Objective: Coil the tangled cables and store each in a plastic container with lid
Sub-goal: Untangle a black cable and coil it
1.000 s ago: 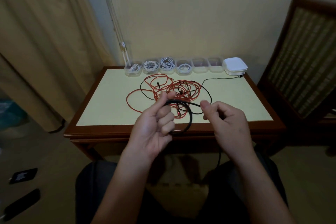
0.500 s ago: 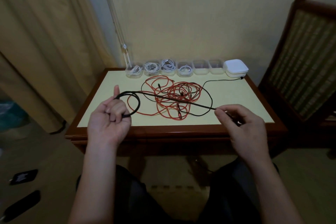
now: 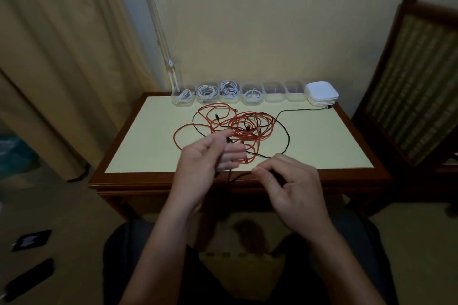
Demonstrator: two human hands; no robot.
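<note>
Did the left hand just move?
Yes. The left hand moved right along the table, toward the red cable tangle.

A red cable lay tangled on the counter, a black cable threaded through it toward the near edge. Six clear containers lined the far edge, four holding coiled white cables; white lids sat stacked at their right end.

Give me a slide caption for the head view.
Sorting: left hand and right hand handle a black cable near a red tangle; four of six containers behind hold white cables.
</note>
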